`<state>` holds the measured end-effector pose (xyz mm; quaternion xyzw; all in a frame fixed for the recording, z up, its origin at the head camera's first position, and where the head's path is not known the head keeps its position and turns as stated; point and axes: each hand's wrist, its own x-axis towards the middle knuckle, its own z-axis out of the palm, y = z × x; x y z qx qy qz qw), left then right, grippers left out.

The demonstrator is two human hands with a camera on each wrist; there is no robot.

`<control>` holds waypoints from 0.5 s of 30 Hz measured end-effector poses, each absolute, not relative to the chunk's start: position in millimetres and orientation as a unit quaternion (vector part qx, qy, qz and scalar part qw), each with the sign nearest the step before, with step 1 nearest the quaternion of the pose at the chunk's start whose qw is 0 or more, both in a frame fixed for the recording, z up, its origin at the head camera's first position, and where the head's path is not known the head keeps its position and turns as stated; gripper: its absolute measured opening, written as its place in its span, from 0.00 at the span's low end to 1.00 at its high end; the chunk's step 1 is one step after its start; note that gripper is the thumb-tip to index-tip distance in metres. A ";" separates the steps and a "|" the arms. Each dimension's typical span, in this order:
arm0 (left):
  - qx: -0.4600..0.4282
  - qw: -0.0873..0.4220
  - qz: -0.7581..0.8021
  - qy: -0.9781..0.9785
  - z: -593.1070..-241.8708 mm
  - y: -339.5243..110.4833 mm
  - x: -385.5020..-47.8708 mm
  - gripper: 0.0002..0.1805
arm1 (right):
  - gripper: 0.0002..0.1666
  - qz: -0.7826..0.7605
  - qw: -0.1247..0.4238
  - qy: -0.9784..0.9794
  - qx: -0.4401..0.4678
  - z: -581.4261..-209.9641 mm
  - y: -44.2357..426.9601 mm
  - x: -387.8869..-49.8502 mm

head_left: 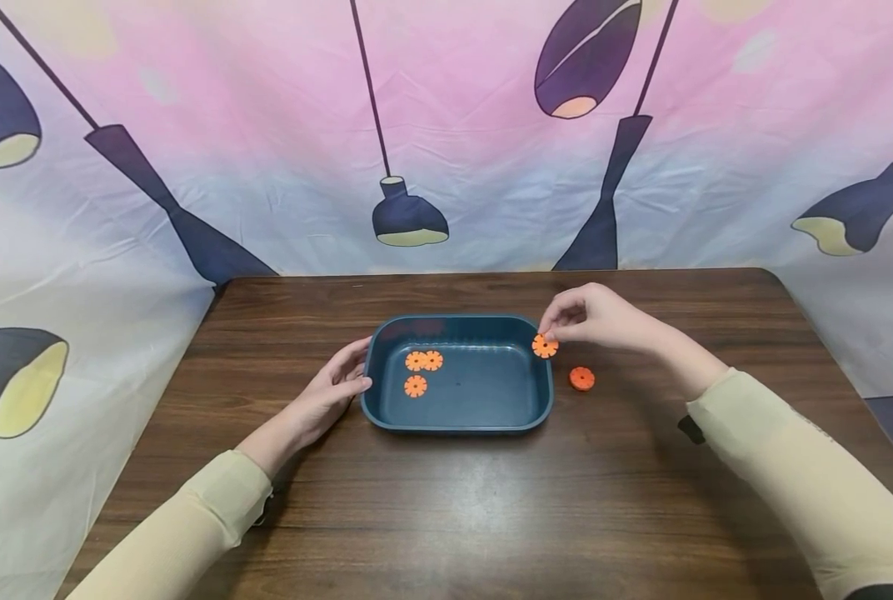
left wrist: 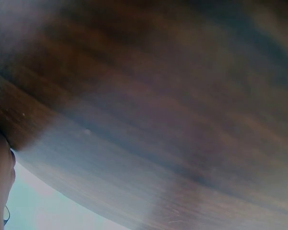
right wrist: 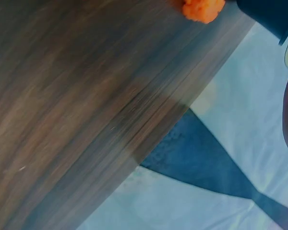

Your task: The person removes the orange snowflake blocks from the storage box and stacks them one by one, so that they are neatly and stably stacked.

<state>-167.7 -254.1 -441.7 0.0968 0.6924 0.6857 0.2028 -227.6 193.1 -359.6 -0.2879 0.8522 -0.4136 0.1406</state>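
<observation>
A dark blue tray [head_left: 457, 412] sits on the wooden table in the head view. My left hand [head_left: 325, 396] holds the tray's left end, with the thumb at the rim and the fingers along the outer wall. At the right rim, my right hand [head_left: 592, 317] pinches an orange notched disc [head_left: 545, 346] between thumb and fingertips. Three similar discs lie in the tray's left half: two overlapping discs [head_left: 424, 361] and a single disc [head_left: 415, 386] nearer me. Outside, to the tray's right, lies a small stack of orange discs [head_left: 582, 378], also visible as an orange stack [right wrist: 203, 9] in the right wrist view.
The brown wooden table [head_left: 446, 517] extends all around the tray. Behind it hangs a cloth [head_left: 281, 167] printed with lamps. The left wrist view shows mostly blurred table surface [left wrist: 149, 115].
</observation>
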 end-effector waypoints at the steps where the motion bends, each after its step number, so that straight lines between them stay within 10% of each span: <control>1: 0.096 0.203 0.686 0.692 -441.9 -254.2 -167.7 0.39 | 0.04 -0.411 0.139 0.854 -0.288 -359.9 196.1 -227.1; 15: 0.099 0.201 0.684 0.694 -441.7 -253.6 -167.9 0.39 | 0.03 -0.418 0.165 0.851 -0.273 -375.9 231.2 -216.9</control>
